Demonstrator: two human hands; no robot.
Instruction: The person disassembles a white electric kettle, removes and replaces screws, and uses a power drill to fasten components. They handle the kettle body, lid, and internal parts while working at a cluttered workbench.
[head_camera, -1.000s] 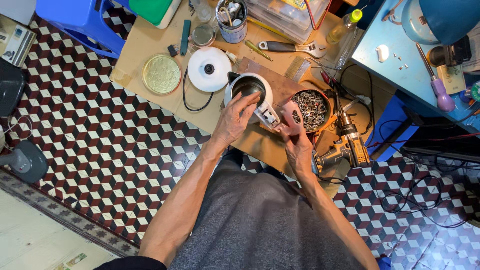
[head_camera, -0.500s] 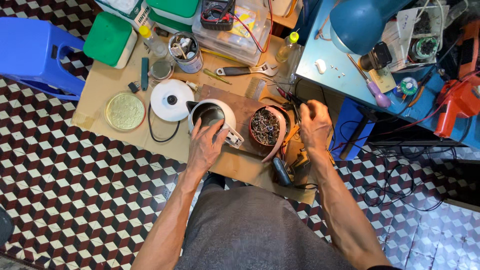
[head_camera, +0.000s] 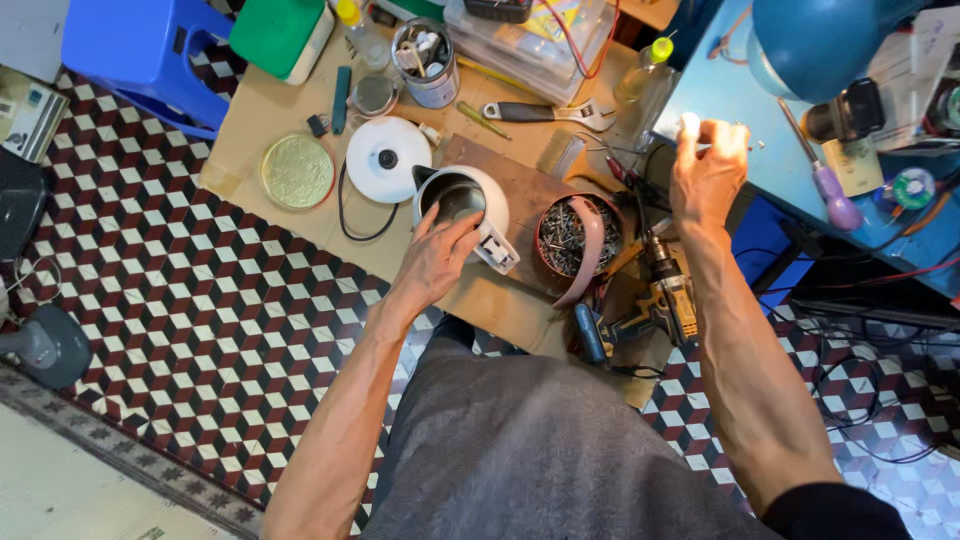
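My left hand (head_camera: 437, 262) grips the kettle (head_camera: 462, 201) rim, fingers curled inside; my right hand (head_camera: 708, 165) pinches a small white part over the blue table (head_camera: 720, 95)—best held steady.

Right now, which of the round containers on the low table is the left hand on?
The white kettle body: the left hand grips its rim. The round tin of screws beside it and the metal can of tools farther back are untouched.
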